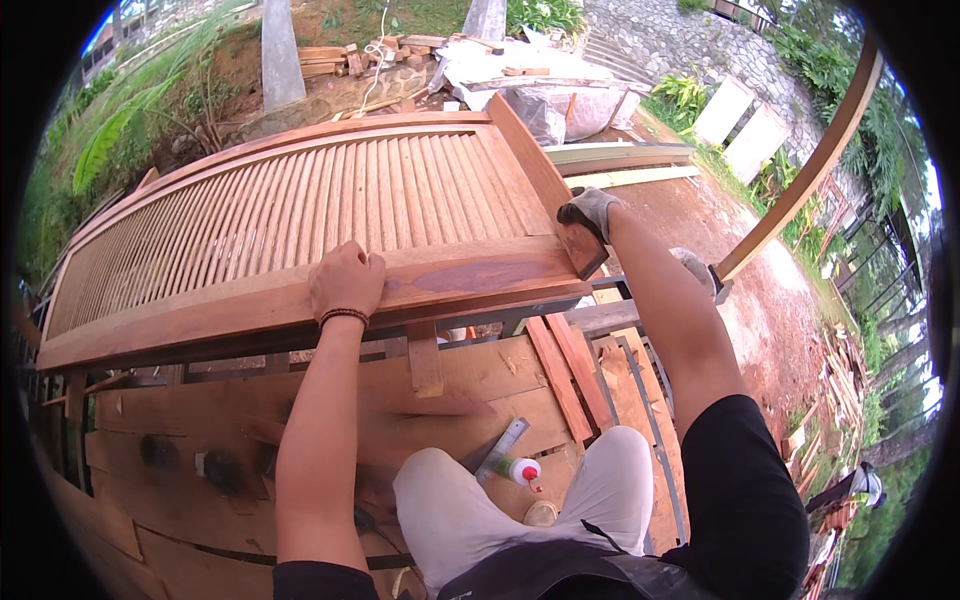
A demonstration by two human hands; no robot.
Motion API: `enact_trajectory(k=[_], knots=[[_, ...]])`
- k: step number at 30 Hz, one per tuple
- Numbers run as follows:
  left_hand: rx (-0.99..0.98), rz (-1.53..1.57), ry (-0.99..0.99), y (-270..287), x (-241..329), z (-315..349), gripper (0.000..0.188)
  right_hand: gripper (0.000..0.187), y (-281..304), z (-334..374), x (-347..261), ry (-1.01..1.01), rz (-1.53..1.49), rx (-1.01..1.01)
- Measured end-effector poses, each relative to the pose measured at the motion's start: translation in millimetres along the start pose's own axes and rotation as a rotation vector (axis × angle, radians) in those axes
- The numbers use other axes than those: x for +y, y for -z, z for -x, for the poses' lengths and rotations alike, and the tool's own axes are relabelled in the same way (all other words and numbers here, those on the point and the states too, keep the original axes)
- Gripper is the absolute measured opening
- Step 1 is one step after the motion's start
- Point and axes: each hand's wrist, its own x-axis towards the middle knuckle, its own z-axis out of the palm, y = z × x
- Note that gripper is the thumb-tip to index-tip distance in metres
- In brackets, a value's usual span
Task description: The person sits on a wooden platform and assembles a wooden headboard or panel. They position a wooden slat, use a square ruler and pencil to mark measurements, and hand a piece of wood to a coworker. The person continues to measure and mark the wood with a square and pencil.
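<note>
A large reddish-brown louvered wooden panel [330, 200] lies across supports in front of me. My bare left hand [347, 283], a dark bracelet at its wrist, rests on the panel's near rail with the fingers curled under. Their tips are hidden, so I cannot tell whether they hold anything. At the panel's right end a wooden board [532, 150] stands on edge against it. My right hand [592, 212], in a grey and black glove, is closed around the near end of this board.
Beneath me are wooden planks [330, 400] with a metal ruler [503, 450] and a red-capped bottle [524, 471]. Narrow wood strips [568, 365] lie right of them. A long wooden bar [810, 180] rises at the right. Stacked timber [350, 58] and a plastic-covered pile [560, 95] stand beyond.
</note>
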Motion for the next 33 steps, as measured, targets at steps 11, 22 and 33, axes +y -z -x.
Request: enact_trajectory(k=[11,22,33], knots=[[0.090,-0.061,-0.023,-9,-1,-3,0.024,0.066,-19,236,156,0.353,-1.607,-0.129],[0.092,-0.079,-0.220,-42,-37,-31,0.029,0.078,-77,448,340,-0.428,-1.328,0.840],[0.037,-0.076,-0.239,-48,-44,-40,0.029,0.087,-28,525,334,-0.745,-0.974,1.202]])
